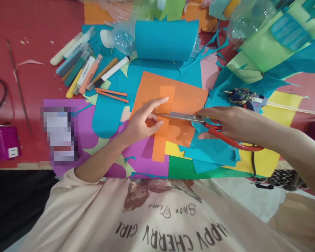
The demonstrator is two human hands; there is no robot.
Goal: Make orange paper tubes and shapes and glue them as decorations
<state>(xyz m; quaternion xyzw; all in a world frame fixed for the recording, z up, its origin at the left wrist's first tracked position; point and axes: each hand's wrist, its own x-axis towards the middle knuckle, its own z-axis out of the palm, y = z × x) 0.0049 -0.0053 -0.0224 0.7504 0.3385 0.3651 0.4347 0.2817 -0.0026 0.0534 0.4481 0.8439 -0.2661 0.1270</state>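
Observation:
My right hand (231, 120) grips a pair of scissors (215, 130) with red handles; the blades look nearly closed and point left. Their tip reaches between the thumb and index finger of my left hand (147, 119). That hand is open, its index finger and thumb apart, over a narrow orange paper strip (159, 148). Beneath strip and blades lies a larger orange sheet (186, 96). Whether the blades touch the strip cannot be made out.
Beyond the sheet lies a bottle wrapped in blue paper (166, 40). Several markers (81, 70) and thin orange strips (111, 94) are at left, a blurred phone (60, 134) nearer me. A small circuit board (243, 96) sits right, among blue paper scraps (212, 150).

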